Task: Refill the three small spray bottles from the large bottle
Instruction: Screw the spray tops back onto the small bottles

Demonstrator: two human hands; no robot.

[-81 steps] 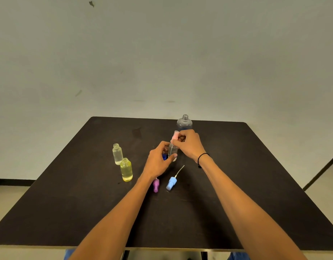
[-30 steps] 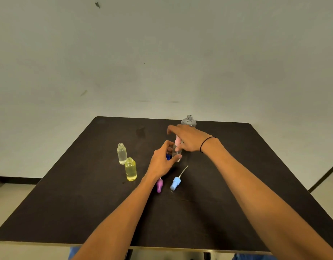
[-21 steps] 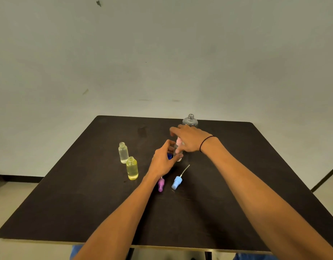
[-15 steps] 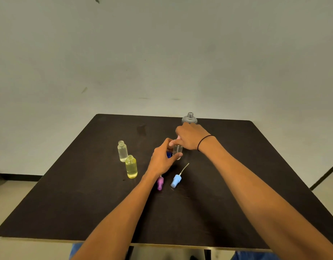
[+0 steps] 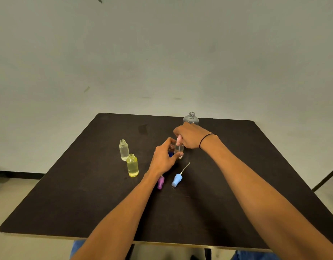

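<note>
Since the earlier frames, the right hand has turned over the pink spray cap and now curls down around it, its fingers pinching the cap on the neck of the small clear spray bottle. Meanwhile the left hand grips that bottle's body, thumb in front and fingers wrapped behind, keeping it upright on the black table.

Taking this bottle as the landmark: the large bottle stands just behind it, uncapped, mostly hidden by the right hand. Well to its left stand an open clear small bottle and, just in front of that, an open yellow small bottle. Near its front lie the purple spray cap and the blue spray cap, the blue one's dip tube pointing back toward the landmark. Something dark blue shows between the left fingers; I cannot tell what it is.

The step looks like screwing the pink cap on. Doing it well probably means holding the bottle firm and vertical, seating the cap squarely before turning, and twisting only at the cap so nothing spills. Two bottles still lack their caps.
</note>
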